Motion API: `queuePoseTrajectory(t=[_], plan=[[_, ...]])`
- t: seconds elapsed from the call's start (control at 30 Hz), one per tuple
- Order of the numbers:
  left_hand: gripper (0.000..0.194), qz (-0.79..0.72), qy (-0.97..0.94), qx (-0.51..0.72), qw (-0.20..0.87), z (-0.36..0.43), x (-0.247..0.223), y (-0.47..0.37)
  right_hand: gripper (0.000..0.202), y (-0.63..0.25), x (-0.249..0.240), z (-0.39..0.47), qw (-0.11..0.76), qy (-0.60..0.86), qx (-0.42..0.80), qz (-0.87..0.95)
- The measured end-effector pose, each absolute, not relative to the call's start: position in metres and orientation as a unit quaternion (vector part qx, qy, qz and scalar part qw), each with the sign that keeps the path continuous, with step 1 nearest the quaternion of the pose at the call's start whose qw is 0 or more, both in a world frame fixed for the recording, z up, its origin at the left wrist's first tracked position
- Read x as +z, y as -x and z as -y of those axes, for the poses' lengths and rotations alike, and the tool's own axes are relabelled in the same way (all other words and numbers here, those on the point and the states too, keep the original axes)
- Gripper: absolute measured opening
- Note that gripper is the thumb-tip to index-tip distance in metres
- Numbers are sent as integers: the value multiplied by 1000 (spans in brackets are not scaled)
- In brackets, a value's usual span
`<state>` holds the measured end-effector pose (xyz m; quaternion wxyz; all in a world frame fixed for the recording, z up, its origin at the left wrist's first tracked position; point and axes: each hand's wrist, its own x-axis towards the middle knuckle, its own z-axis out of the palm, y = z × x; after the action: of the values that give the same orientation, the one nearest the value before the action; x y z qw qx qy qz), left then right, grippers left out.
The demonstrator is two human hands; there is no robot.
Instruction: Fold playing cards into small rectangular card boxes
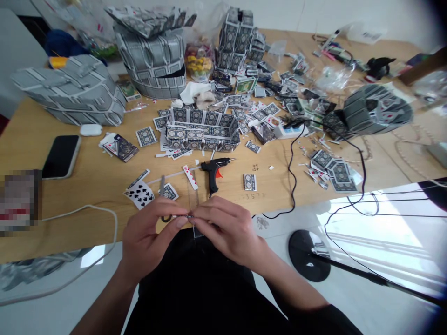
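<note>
Along the left side of the table [101, 186], a dark-screened phone [61, 157] lies flat near a grey woven basket [84, 93], whose patterned body is formed. Next, a spade card [140, 194] lies face up, its surface unfolded. The left hand [148, 237] is closed at the fingertips, pinching one end of a small piece [189, 216], which is held between the two hands at the near edge of the table; it is probably folded card, though the fingers hide most of it. Behind, an open-topped card tray [202, 139] stands with its floor and upright walls assembled. A heart strip [190, 177] lies separate, beside a black glue gun [213, 174] with an orange trigger. The right hand [226, 228] is likewise closed, its thumb and fingers gripping the other end of the small piece. Farther right, a folded card [249, 182] lies apart from the tray, unjoined. At the right, loose cards [333, 170] lie unassembled in front of a rounded woven container [377, 109], whose curved wall is formed.
</note>
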<state>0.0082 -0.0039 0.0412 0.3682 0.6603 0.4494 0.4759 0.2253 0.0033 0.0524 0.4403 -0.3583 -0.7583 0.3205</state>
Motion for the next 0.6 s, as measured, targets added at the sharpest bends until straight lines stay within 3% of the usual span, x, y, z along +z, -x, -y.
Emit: queuePoseTrajectory(t=[0.27, 0.43, 0.6], plan=[[35, -410, -701, 484, 324, 4, 40, -6, 15, -224, 51, -2, 473, 339, 274, 765], [29, -420, -685, 477, 356, 6, 32, -6, 11, -219, 54, -1, 513, 355, 324, 711], [22, -432, -688, 448, 374, 6, 31, -10, 5, -221, 54, -1, 486, 378, 367, 697]])
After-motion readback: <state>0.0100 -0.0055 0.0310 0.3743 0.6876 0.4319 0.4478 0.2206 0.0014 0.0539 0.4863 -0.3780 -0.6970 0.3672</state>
